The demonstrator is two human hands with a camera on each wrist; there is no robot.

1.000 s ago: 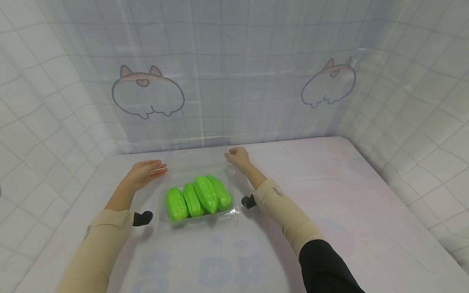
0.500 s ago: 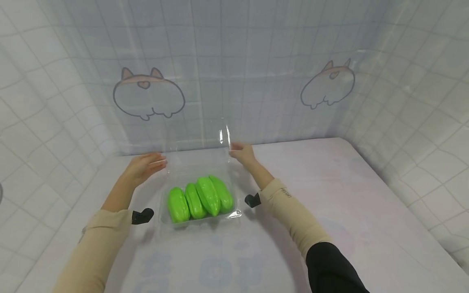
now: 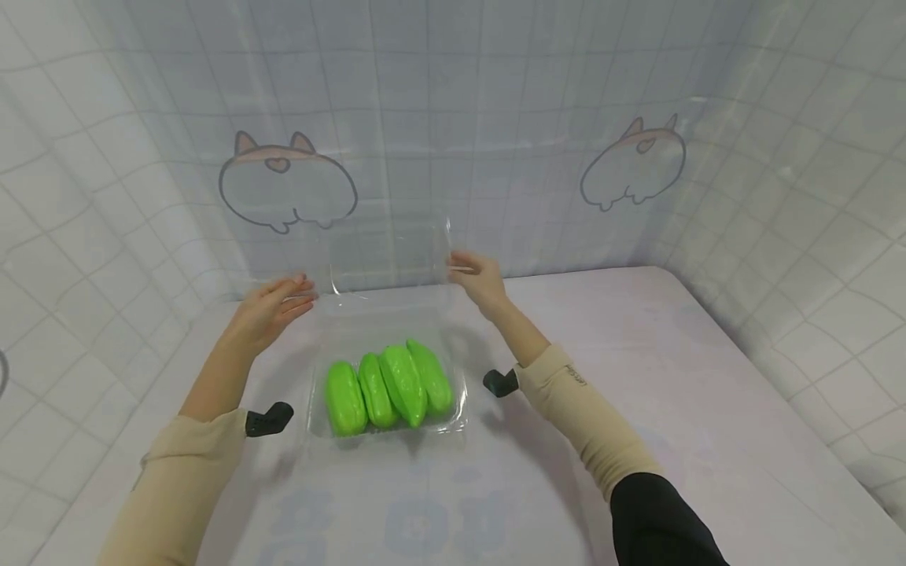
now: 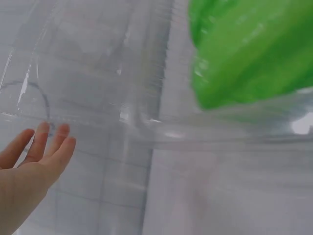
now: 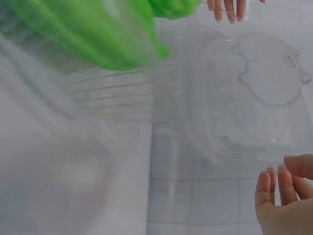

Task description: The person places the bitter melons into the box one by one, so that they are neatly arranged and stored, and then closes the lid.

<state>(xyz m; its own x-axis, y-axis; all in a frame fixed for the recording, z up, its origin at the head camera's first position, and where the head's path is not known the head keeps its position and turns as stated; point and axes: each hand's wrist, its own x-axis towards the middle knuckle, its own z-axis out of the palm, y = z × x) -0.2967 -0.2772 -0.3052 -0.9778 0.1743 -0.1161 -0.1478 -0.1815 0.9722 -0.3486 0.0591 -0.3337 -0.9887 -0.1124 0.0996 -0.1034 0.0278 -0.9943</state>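
A: What is largest here?
B: A pale table (image 3: 637, 377). On it sits a clear clamshell box (image 3: 388, 424), its lid (image 3: 385, 259) standing up at the far edge.
A: And inside the box?
B: Four green vegetables (image 3: 388, 385), side by side.
A: The hands?
B: Left hand (image 3: 272, 310), fingers straight, touches the lid's left edge. Right hand (image 3: 477, 279) pinches the lid's right edge.

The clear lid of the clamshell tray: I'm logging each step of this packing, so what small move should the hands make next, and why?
Probably swing the clear lid forward and down over the green vegetables. It stands upright behind the tray, the right hand pinching its edge and the left hand flat against the other edge.
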